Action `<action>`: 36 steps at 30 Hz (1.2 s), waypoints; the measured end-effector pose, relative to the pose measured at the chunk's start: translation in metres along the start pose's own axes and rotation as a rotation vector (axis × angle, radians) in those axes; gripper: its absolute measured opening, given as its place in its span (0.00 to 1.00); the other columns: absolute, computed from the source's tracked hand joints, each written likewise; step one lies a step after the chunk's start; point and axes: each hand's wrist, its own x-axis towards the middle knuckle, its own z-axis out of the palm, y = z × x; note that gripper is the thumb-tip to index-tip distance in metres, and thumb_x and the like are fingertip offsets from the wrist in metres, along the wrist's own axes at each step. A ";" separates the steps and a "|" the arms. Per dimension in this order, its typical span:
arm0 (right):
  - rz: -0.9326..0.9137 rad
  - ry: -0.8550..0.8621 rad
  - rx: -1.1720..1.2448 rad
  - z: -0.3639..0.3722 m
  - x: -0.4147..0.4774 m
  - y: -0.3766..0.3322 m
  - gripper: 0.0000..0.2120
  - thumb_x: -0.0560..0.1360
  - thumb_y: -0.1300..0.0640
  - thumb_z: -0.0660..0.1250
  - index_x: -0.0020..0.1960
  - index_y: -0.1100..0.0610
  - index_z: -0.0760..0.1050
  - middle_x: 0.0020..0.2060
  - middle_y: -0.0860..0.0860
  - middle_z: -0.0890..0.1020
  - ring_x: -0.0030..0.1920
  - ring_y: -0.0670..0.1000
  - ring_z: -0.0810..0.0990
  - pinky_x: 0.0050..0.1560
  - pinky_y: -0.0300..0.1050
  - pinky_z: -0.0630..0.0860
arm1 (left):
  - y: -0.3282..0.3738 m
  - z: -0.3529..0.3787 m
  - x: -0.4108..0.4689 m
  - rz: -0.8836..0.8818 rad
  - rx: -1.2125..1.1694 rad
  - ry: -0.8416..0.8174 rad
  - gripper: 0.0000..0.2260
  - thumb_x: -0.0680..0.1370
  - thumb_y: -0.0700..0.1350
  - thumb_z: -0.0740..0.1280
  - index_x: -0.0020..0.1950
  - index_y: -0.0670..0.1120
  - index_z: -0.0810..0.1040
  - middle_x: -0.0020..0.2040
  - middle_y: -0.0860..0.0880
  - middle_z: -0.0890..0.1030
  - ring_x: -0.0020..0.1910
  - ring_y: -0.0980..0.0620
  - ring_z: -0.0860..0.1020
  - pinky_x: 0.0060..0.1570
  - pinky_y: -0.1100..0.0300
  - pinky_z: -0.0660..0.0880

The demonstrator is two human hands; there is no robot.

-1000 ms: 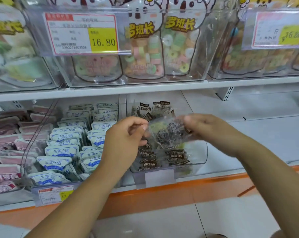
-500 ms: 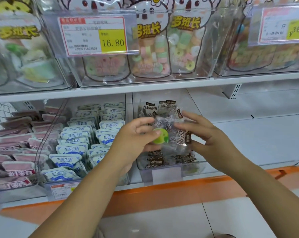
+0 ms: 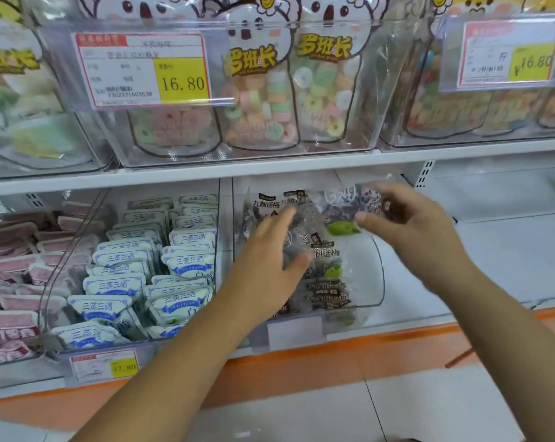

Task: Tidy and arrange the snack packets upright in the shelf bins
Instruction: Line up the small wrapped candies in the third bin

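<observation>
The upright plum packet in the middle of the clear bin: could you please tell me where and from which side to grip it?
Probably pinch the flat top strip, coming from above: the upright plum packet shows its top over other packets covering its lower part, the left hand lies against its left side, and the right hand holds another packet above it.

Smeared by motion at the right hand (image 3: pixel 410 224), with fingertips (image 3: pixel 367 218) hard to separate from the clear plum packet (image 3: pixel 341 218) pinched there. Hidden behind the left hand (image 3: pixel 269 260): much of the plum packets (image 3: pixel 327 282) in the clear bin (image 3: pixel 376 275). Too small and soft to read beyond 16.80 on the upper price tag (image 3: pixel 142 68); blurrier again on the right-hand tag (image 3: pixel 508 55). Unreadable as well on the lower tag (image 3: pixel 104 366). Cut off by the top edge: the candy bags (image 3: pixel 327 74). Cut off at the left edge: the pink packets (image 3: pixel 5 327).
</observation>
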 end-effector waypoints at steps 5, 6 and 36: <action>-0.258 -0.291 -0.626 0.000 0.038 -0.015 0.16 0.73 0.58 0.72 0.60 0.48 0.79 0.48 0.42 0.80 0.46 0.41 0.75 0.43 0.25 0.65 | -0.012 0.024 0.009 0.063 0.445 -0.321 0.24 0.82 0.61 0.53 0.77 0.53 0.62 0.80 0.54 0.52 0.79 0.52 0.51 0.77 0.45 0.44; -0.300 -0.360 -0.696 0.004 0.044 -0.018 0.17 0.74 0.59 0.71 0.61 0.47 0.78 0.50 0.42 0.80 0.49 0.42 0.75 0.45 0.28 0.65 | -0.012 0.025 0.009 0.077 0.464 -0.311 0.23 0.82 0.60 0.54 0.75 0.53 0.65 0.79 0.54 0.55 0.78 0.51 0.53 0.77 0.45 0.46; -0.036 -0.814 -1.204 0.066 0.084 0.010 0.18 0.79 0.48 0.64 0.53 0.63 0.78 0.39 0.54 0.80 0.42 0.53 0.80 0.37 0.40 0.73 | -0.014 0.024 0.017 -0.177 0.602 -0.153 0.14 0.85 0.51 0.54 0.67 0.49 0.71 0.60 0.47 0.78 0.62 0.45 0.73 0.76 0.44 0.51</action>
